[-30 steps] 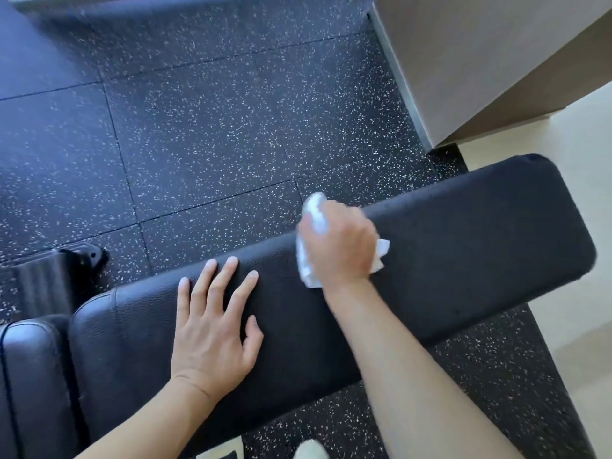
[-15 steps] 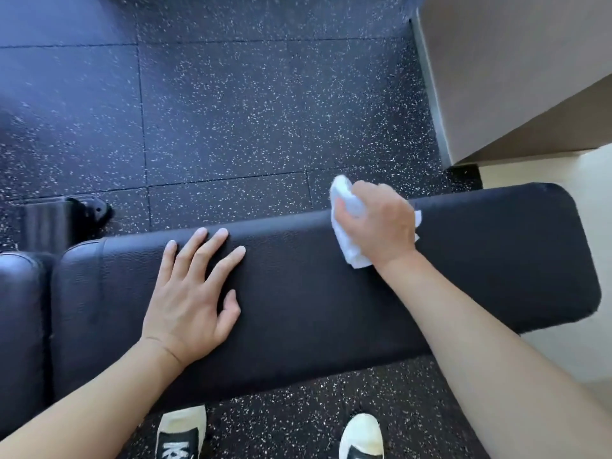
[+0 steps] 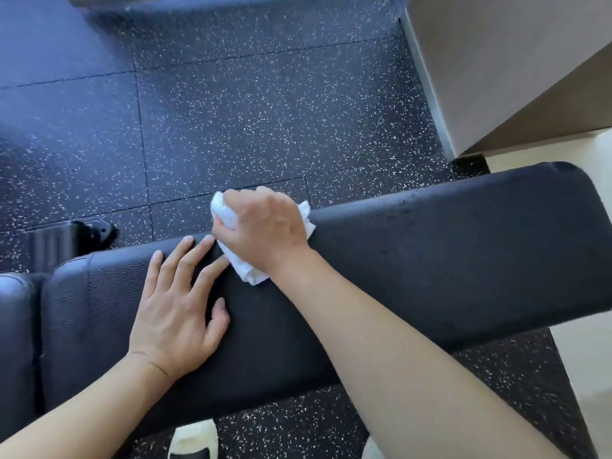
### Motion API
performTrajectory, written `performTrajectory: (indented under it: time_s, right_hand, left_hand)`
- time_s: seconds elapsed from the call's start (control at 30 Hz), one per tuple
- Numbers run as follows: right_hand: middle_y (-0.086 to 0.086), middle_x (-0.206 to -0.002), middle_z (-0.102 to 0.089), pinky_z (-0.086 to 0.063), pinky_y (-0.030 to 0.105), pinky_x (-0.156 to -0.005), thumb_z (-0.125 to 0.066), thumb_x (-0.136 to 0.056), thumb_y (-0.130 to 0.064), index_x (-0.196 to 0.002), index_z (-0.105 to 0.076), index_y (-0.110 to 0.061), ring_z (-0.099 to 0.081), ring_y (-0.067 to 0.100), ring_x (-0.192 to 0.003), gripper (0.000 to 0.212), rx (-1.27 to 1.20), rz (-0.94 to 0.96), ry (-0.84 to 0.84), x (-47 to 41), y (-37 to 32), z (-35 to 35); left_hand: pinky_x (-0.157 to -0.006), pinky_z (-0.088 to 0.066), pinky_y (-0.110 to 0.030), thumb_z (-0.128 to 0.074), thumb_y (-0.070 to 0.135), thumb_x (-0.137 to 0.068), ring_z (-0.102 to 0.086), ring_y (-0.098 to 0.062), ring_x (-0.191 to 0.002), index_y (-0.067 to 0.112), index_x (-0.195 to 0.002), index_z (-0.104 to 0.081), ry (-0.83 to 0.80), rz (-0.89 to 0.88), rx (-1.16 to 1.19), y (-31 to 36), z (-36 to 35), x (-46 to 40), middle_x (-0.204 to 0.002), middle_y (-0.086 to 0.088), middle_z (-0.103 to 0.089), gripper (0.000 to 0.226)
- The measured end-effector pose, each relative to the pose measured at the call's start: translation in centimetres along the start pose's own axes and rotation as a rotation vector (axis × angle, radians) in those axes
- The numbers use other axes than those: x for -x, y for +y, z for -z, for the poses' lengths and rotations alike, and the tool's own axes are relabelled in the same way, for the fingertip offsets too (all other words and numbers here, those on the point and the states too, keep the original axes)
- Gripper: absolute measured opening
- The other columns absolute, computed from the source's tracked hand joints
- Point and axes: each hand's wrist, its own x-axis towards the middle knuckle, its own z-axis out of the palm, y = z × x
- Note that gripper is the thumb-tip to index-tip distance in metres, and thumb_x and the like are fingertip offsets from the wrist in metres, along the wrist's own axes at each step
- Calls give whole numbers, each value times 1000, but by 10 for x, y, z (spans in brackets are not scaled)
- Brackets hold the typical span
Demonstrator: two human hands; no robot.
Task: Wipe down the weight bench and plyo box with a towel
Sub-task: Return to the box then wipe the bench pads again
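A long black padded weight bench (image 3: 447,260) runs across the view from lower left to upper right. My right hand (image 3: 265,226) is closed around a crumpled white towel (image 3: 246,271) and presses it on the bench's far edge near the middle. My left hand (image 3: 180,309) lies flat on the pad with fingers spread, its fingertips almost touching the towel. No plyo box is recognisable in view.
Dark speckled rubber floor tiles (image 3: 265,111) surround the bench. A beige wall corner (image 3: 496,71) stands at the upper right, with pale flooring (image 3: 589,376) beside it. A black bench foot (image 3: 82,235) sits at the left. The toe of a shoe (image 3: 193,438) shows below the bench.
My right hand has slid the towel leftward along the bench's far edge, ending close to my left hand's fingertips. The left hand has stayed flat on the pad.
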Motion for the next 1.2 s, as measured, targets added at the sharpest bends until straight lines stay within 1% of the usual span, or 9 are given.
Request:
performTrajectory:
  time_s: [0.1, 0.17, 0.23, 0.37, 0.57, 0.7, 0.83, 1.0, 1.2]
  right_hand:
    - [-2, -55, -50, -31, 29, -55, -76, -79, -27, -65, -53, -18, -50, 29, -54, 29, 57, 107, -10, 7, 48, 31]
    - [-6, -59, -39, -27, 28, -53, -43, -87, -33, -72, -51, -21, -47, 28, -57, 20, 251, 89, -46, 5, 93, 50]
    - [-4, -64, -35, -27, 32, -53, -21, -83, -42, -77, -48, -22, -40, 25, -63, 35, 384, -36, -52, 3, 128, 66]
    - [-1, -58, -38, -29, 33, -56, -62, -84, -34, -65, -48, -19, -41, 30, -55, 28, 278, -326, 163, 3, 112, 65]
    - [4, -57, -58, -32, 34, -56, -80, -71, -35, -67, -61, -18, -54, 31, -56, 26, 174, -135, 102, 1, 5, 2]
    - [1, -58, -58, -26, 33, -61, -82, -72, -33, -66, -56, -18, -52, 30, -59, 30, 93, -93, 54, -5, -22, -18]
    - [1, -57, -57, -34, 33, -56, -83, -74, -31, -67, -59, -16, -53, 30, -56, 29, 18, 59, 40, 3, 7, 3]
    - [-3, -64, -44, -28, 32, -57, -43, -86, -39, -71, -45, -22, -51, 31, -62, 23, 297, -99, -13, 7, 111, 62]
    - [1, -58, -38, -30, 34, -57, -69, -81, -36, -64, -50, -17, -48, 33, -54, 32, 321, -297, 173, -4, 105, 60]
  left_hand:
    - [-126, -18, -65, -47, 39, -89, -34, -40, -154, 16, -149, -56, -2, -7, -1, -1, 1, -1, -164, -13, -41, 65]
    - [-126, -18, -65, -47, 39, -89, -33, -40, -155, 17, -149, -57, 3, -5, -2, 1, 1, 0, -164, -12, -41, 65]
    - [-126, -19, -65, -48, 39, -89, -33, -39, -155, 18, -149, -57, 8, -3, 8, 2, 1, 0, -164, -12, -41, 65]
    - [-125, -20, -65, -50, 39, -88, -33, -38, -155, 20, -150, -57, 1, 3, 15, -1, 1, 1, -165, -10, -41, 65]
    - [-126, -20, -65, -49, 39, -88, -33, -39, -155, 18, -148, -57, 5, 5, 15, -3, 1, 2, -164, -11, -42, 64]
    - [-127, -19, -64, -48, 38, -87, -33, -39, -154, 17, -145, -53, 15, 3, 20, -2, 1, 2, -163, -12, -43, 62]
    - [-126, -19, -64, -48, 39, -88, -34, -41, -154, 16, -147, -55, -1, 1, -5, -1, 2, 0, -162, -14, -42, 64]
    - [-126, -21, -65, -48, 39, -88, -34, -40, -154, 16, -148, -58, -8, -4, -11, 5, 4, 3, -163, -14, -42, 64]
    - [-124, -22, -67, -50, 38, -88, -35, -40, -154, 18, -148, -59, 12, -9, 9, -2, 1, 1, -163, -13, -42, 64]
